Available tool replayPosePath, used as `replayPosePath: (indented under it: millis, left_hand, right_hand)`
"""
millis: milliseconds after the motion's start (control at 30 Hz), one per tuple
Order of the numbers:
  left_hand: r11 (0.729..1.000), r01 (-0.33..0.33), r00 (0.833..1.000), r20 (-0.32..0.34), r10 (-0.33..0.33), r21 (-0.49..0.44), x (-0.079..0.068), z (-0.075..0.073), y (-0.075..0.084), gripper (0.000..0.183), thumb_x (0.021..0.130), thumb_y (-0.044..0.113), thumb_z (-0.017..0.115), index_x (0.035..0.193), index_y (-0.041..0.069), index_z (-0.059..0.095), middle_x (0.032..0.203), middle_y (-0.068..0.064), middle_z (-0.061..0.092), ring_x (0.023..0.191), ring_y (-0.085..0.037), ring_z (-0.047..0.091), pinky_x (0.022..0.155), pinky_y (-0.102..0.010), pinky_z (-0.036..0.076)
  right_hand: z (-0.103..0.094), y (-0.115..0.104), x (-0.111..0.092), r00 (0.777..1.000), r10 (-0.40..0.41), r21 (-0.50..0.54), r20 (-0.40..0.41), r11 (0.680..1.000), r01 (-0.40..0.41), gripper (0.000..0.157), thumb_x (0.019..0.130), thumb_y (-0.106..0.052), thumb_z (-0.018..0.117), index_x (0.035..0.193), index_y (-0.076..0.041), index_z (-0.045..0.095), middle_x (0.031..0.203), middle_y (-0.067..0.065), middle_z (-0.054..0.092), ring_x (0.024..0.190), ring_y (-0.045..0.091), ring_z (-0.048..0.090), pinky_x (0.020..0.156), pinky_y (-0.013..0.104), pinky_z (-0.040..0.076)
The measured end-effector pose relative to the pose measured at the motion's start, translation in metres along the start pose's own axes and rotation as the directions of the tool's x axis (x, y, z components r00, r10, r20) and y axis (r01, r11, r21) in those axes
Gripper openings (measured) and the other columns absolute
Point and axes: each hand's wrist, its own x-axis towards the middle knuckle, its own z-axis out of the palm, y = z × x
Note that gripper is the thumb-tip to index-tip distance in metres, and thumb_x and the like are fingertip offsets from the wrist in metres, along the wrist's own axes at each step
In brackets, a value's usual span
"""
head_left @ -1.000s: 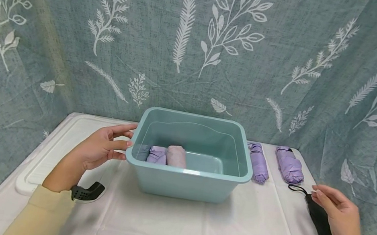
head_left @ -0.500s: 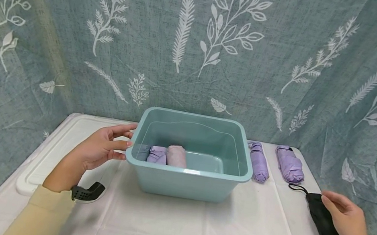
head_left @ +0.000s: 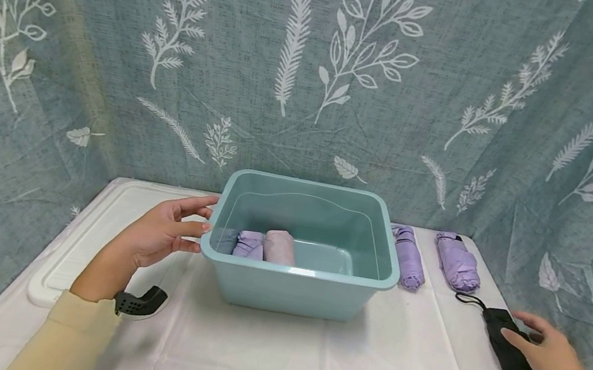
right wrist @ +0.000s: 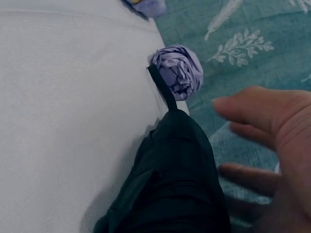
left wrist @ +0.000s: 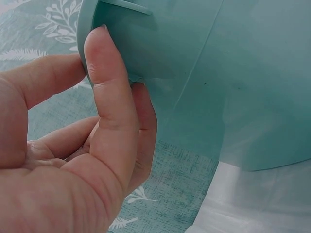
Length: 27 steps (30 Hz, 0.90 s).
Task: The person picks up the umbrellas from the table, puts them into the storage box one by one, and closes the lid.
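In the head view, my left hand (head_left: 165, 232) is at the left end of a teal plastic basin (head_left: 295, 290). Its thumb and fingers hold the rim, as the left wrist view shows up close. Inside the basin, at the left, lie a lilac rolled bundle (head_left: 250, 245) and a pale pink one (head_left: 279, 248). Over on the right, my right hand (head_left: 548, 350) hovers beside a black folded umbrella (head_left: 512, 358) with a cord loop. In the right wrist view, the fingers are spread along the right side of the black umbrella (right wrist: 175, 174), apart from it.
Two lilac folded umbrellas lie right of the basin: one close to its wall (head_left: 407, 259), the other (head_left: 457, 263) nearer the table's right edge. A white lid (head_left: 95, 225) lies at the left. A patterned curtain (head_left: 311, 85) encloses the white-covered table (head_left: 270, 360).
My right hand has moved right and down along the black umbrella, its fingers parting. The black umbrella's near end has shifted slightly right. The left hand stays on the basin's rim.
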Motion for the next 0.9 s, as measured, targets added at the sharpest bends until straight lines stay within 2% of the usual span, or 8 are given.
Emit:
replayPosePath:
  millis: [100, 233, 433, 533, 633, 900]
  left_hand:
    - [1.0, -0.001, 1.0, 0.002, 0.001, -0.001, 0.0, 0.0, -0.001, 0.071, 0.1, 0.005, 0.065, 0.161, 0.004, 0.03, 0.125, -0.006, 0.047, 0.082, -0.007, 0.068, 0.071, -0.026, 0.062]
    - [1.0, -0.003, 1.0, 0.007, 0.003, 0.0, 0.001, 0.0, -0.001, 0.071, 0.1, 0.005, 0.065, 0.161, 0.004, 0.029, 0.125, -0.005, 0.048, 0.083, -0.007, 0.069, 0.071, -0.026, 0.062]
    - [1.0, -0.006, 1.0, 0.004, 0.006, -0.002, 0.001, -0.001, -0.001, 0.071, 0.1, 0.005, 0.065, 0.162, 0.005, 0.029, 0.125, -0.005, 0.048, 0.084, -0.007, 0.069, 0.07, -0.026, 0.062]
    - [1.0, -0.002, 1.0, 0.002, 0.003, -0.01, 0.001, -0.001, -0.001, 0.071, 0.1, 0.005, 0.065, 0.162, 0.005, 0.029, 0.125, -0.005, 0.047, 0.084, -0.007, 0.069, 0.07, -0.025, 0.062]
    - [1.0, -0.002, 1.0, -0.001, 0.002, -0.012, 0.001, -0.001, -0.001, 0.07, 0.1, 0.005, 0.065, 0.161, 0.005, 0.03, 0.125, -0.005, 0.047, 0.084, -0.007, 0.069, 0.07, -0.026, 0.062]
    - [1.0, -0.004, 1.0, -0.003, 0.004, -0.016, 0.0, 0.0, -0.001, 0.071, 0.1, 0.005, 0.065, 0.161, 0.004, 0.03, 0.124, -0.005, 0.048, 0.084, -0.007, 0.07, 0.069, -0.025, 0.062]
  right_hand:
    - [0.001, 0.003, 0.002, 0.998, -0.021, 0.029, 0.065, 0.999, 0.019, 0.07, 0.103, -0.045, 0.058, 0.146, 0.009, 0.042, 0.147, 0.044, 0.036, 0.127, 0.063, 0.04, 0.093, 0.07, 0.046]
    - [0.001, 0.006, 0.005, 0.995, -0.031, 0.046, 0.092, 0.999, 0.027, 0.06, 0.104, -0.037, 0.059, 0.139, 0.01, 0.047, 0.143, 0.044, 0.04, 0.126, 0.062, 0.038, 0.094, 0.069, 0.045]
    - [-0.005, 0.009, 0.008, 0.988, -0.05, 0.056, 0.149, 0.998, 0.042, 0.052, 0.103, -0.026, 0.059, 0.138, 0.011, 0.048, 0.141, 0.046, 0.04, 0.123, 0.061, 0.043, 0.088, 0.062, 0.051]
    - [-0.009, 0.009, 0.011, 0.98, -0.041, 0.073, 0.193, 0.997, 0.027, 0.054, 0.101, -0.023, 0.062, 0.14, 0.012, 0.047, 0.142, 0.046, 0.038, 0.123, 0.061, 0.043, 0.09, 0.061, 0.051]
    - [-0.012, 0.008, 0.013, 0.972, -0.015, 0.076, 0.234, 0.997, -0.003, 0.059, 0.098, -0.023, 0.065, 0.142, 0.011, 0.045, 0.144, 0.047, 0.034, 0.126, 0.062, 0.04, 0.093, 0.065, 0.049]
    - [-0.011, 0.0, 0.017, 0.96, 0.012, 0.076, 0.28, 0.997, -0.035, 0.064, 0.092, -0.025, 0.074, 0.14, 0.008, 0.049, 0.145, 0.052, 0.027, 0.129, 0.066, 0.033, 0.098, 0.071, 0.043]
